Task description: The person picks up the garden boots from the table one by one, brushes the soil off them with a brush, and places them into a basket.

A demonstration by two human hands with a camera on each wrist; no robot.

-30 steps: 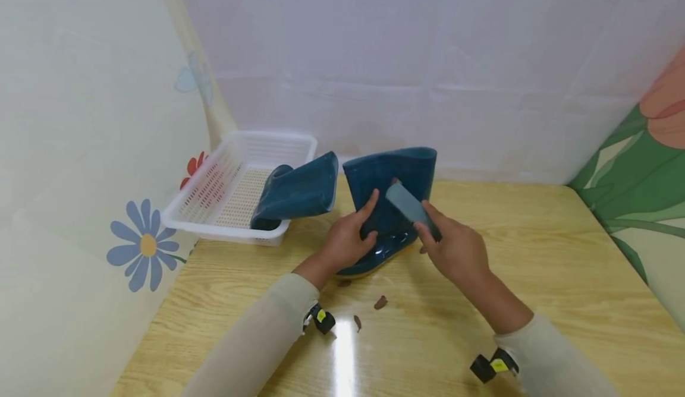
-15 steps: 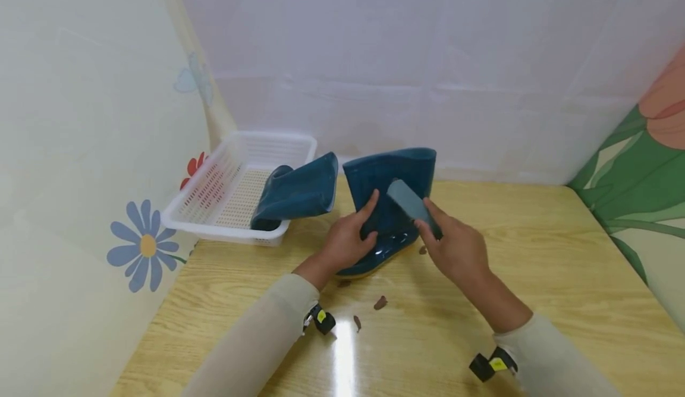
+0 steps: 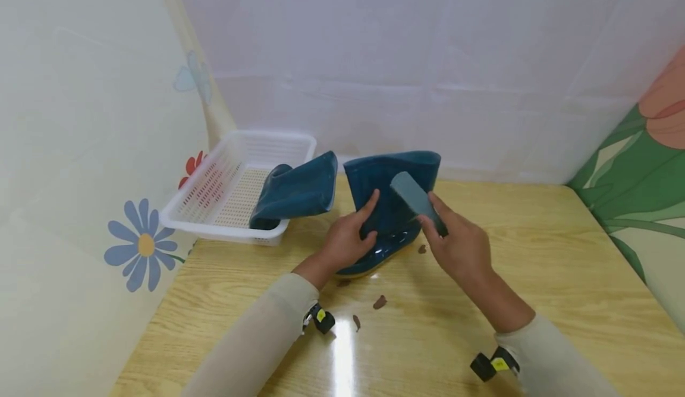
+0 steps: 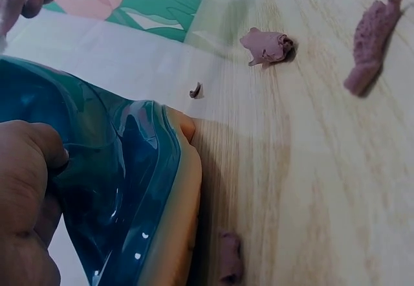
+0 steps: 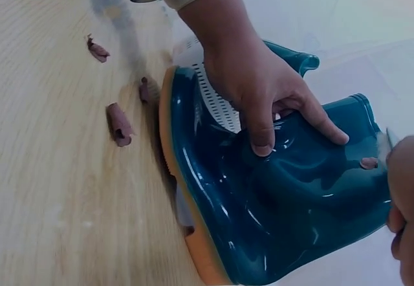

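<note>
A glossy teal rain boot (image 3: 390,177) with an orange-tan sole stands on the wooden table. My left hand (image 3: 348,242) grips its shaft, thumb and index finger spread on the near side; the other fingers are partly hidden. My right hand (image 3: 460,245) holds a flat grey-blue tool (image 3: 412,192) with a dark lower end, its exact kind unclear, against or just over the shaft. In the right wrist view, a small brownish-pink clay-like lump (image 5: 369,163) sticks to the shaft beside the tool's thin edge (image 5: 388,142).
To the left, a second teal boot (image 3: 299,192) lies tilted in a white perforated basket (image 3: 192,229), its shaft jutting over the rim. Several clay-like scraps (image 3: 380,302) lie on the table (image 3: 535,254) around the boot's sole. A pale wall covering (image 3: 401,46) rises behind.
My right hand and the tool have shifted slightly up and right along the shaft. The boot's top has bent a little right and down. My left hand keeps its hold.
</note>
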